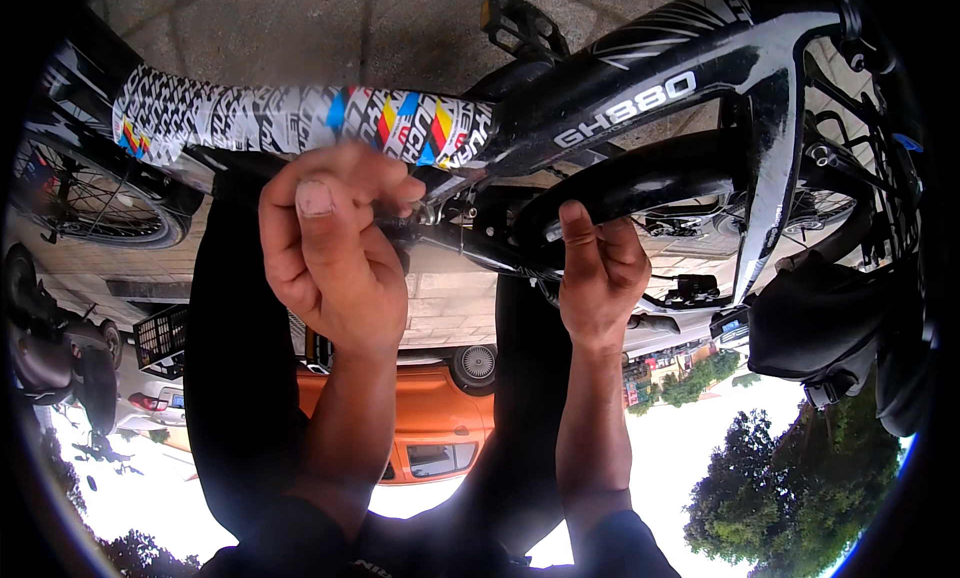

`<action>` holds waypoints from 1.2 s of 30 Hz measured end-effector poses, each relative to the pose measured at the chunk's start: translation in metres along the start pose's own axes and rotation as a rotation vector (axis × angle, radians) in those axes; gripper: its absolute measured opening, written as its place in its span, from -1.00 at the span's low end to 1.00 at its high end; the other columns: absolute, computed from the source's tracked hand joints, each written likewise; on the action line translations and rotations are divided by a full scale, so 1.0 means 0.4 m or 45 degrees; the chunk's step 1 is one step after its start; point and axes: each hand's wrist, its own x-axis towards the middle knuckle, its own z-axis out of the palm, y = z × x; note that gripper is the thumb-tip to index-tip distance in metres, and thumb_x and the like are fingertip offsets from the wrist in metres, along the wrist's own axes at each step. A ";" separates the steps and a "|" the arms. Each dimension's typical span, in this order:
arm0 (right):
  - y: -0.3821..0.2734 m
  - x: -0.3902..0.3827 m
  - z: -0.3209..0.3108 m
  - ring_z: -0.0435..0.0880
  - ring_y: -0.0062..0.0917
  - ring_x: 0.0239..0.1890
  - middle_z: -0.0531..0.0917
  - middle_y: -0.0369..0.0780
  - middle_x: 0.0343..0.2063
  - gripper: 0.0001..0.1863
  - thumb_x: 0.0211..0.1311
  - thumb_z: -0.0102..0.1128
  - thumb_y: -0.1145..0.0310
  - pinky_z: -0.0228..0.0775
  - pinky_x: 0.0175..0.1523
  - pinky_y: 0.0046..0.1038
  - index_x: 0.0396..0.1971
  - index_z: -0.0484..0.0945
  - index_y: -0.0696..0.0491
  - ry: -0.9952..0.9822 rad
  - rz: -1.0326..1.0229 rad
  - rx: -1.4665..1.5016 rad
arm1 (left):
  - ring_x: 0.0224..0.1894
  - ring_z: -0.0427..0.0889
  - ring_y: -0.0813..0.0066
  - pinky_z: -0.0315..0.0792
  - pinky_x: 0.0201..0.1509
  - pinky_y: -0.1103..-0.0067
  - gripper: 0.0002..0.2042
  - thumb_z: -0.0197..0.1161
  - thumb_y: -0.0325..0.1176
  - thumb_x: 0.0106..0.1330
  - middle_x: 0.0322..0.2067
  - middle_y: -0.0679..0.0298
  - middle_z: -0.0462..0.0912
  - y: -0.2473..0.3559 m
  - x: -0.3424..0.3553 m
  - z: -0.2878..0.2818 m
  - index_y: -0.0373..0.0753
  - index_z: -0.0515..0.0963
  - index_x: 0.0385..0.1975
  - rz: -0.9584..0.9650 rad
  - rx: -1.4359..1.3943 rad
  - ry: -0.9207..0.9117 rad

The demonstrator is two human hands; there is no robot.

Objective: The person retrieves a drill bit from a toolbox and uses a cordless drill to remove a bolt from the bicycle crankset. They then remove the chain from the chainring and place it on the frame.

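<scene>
My left hand [335, 248] is raised in front of a bicycle tube wrapped in a patterned white, black and coloured covering [300, 118]. Its fingers are curled in with the thumb bent over, and the fingertips are smeared by motion, so anything between them is hidden. To the right, my right hand [602, 278] is closed, thumb up, at the lower edge of a smooth black curved piece [650, 178], a tyre or a mudguard. What its fingers hold does not show. A black bicycle frame [640, 88] with white markings spans the upper right.
A pedal [520, 26] juts out at the top. At the left is a spoked wheel [95, 198]; a black bag [825, 313] hangs at the right. Beyond my legs stand an orange car [440, 423] and a parked scooter [60, 338]. Trees [790, 478] fill the lower right.
</scene>
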 end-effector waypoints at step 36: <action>-0.022 0.006 0.005 0.67 -0.76 -0.29 0.80 -0.27 -0.30 -0.82 0.45 0.30 0.49 0.53 -0.15 -0.66 -0.05 0.71 0.22 0.034 0.076 0.057 | -0.35 0.69 0.66 0.61 -0.30 0.76 -0.67 0.34 -0.68 0.37 0.15 -0.07 0.57 0.029 0.041 0.034 -0.47 0.43 0.07 0.051 0.548 -0.142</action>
